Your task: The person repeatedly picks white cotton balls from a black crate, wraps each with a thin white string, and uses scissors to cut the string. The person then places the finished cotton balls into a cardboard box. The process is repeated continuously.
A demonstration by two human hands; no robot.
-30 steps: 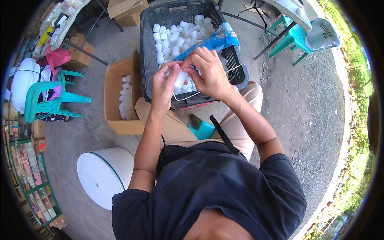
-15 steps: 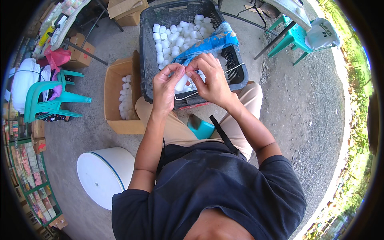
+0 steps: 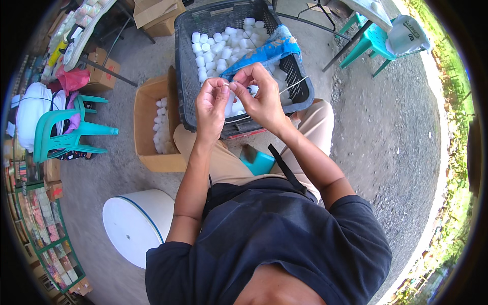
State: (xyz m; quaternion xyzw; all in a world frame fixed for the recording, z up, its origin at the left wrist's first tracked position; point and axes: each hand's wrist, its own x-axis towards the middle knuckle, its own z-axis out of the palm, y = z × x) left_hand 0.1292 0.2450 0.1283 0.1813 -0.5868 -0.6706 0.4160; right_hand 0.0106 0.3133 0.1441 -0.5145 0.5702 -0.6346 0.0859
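Note:
Both of my hands are raised over the near end of a black plastic crate, their fingertips almost meeting. My left hand is closed in a pinch, thumb against forefinger. My right hand pinches too, right beside it. Something small and pale shows at the fingertips, too small to name. Many white cylindrical pieces fill the crate, and several lie partly hidden below my hands. A blue patterned cloth drapes over the crate's right side. A thin white cord runs across the crate's near right corner.
Left of the crate, an open cardboard box holds more white pieces. A white round tub stands near my left side. Green plastic chairs with bags are at the left, another green chair at the far right. Tables border the far side.
Both hands have shifted slightly, and the right fingers have opened out a little from their tighter curl. The pinch at the fingertips continues. The view has moved slightly.

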